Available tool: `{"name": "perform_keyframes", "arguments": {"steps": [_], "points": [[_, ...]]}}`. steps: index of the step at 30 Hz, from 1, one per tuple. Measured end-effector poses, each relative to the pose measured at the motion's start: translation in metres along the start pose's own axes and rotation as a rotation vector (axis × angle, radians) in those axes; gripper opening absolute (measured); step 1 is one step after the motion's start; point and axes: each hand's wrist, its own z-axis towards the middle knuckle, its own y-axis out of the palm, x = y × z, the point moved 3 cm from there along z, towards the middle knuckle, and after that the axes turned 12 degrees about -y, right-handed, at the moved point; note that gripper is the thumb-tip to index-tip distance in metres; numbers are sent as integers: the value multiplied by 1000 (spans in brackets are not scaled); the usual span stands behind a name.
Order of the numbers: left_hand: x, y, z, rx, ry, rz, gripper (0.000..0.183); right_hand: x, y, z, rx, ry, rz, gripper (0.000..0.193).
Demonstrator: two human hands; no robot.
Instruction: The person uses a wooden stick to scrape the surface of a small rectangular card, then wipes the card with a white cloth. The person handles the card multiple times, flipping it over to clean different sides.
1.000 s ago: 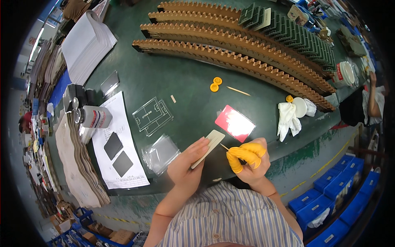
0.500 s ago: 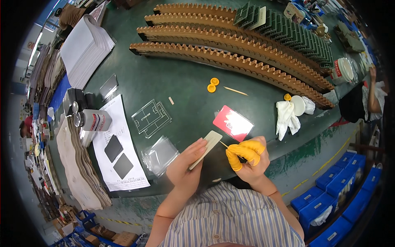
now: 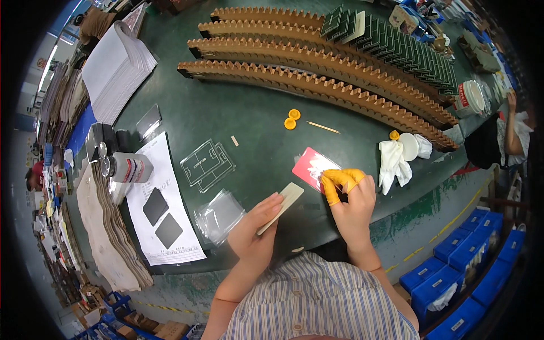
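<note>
Cream round-cornered card (image 3: 287,203), pinched in left hand (image 3: 253,228), right hand (image 3: 353,204) in wrinkled yellow finger cots (image 3: 333,182), grip unclear

Red card (image 3: 307,164) (partly) behind right hand (image 3: 353,198)

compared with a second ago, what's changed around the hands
The right hand has moved forward, away from the body and the cream panel, to the near right corner of the red-and-white card. The thin pick it held no longer shows; whether it was let go can't be told. The left hand still holds the panel; the yellow finger cots on the table stayed put.
</note>
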Motion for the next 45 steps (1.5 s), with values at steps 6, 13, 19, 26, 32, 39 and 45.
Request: {"name": "perform_keyframes", "arguments": {"steps": [6, 13, 19, 26, 32, 39, 45], "points": [[0, 0, -1, -15, -3, 20, 20, -2, 4, 3, -21, -33, -39, 20], [1, 0, -1, -24, 1, 11, 20, -2, 4, 3, -17, -20, -54, 20], [7, 2, 1, -4, 24, 30, 14, -6, -1, 2, 97, -60, 14, 20], [3, 2, -1, -9, -5, -12, 19, -17, -14, -13, 209, -248, 132, 30], [1, 3, -1, -11, -16, -9, 19, -18, -12, -12, 176, -286, 173, 31], [4, 3, 0, -20, -17, 11, 19, -17, -12, -12, 161, -290, 179, 31], [4, 3, -1, -26, -16, 21, 19, -16, -11, -12, 157, -294, 190, 31]]}}
